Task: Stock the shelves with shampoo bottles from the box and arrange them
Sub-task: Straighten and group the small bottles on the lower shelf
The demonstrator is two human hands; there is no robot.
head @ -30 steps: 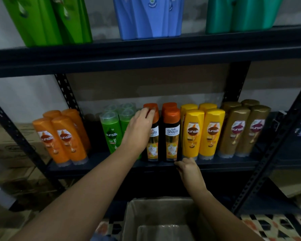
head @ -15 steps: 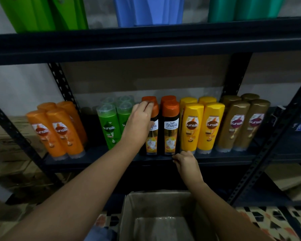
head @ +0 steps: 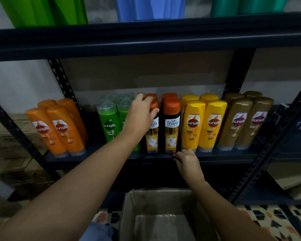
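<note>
Below the shelf, open box

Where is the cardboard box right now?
In the head view, the cardboard box sits bottom centre, below the shelf, between the person's forearms.

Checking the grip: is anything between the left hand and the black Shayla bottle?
Nothing visible: the left hand already curls over the orange cap of the left black bottle, beside the green bottles.

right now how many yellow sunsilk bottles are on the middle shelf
4. Two in front: front left yellow bottle, front right yellow bottle. Two behind show only their caps: back left cap, back right cap. More could be hidden further back.
</note>
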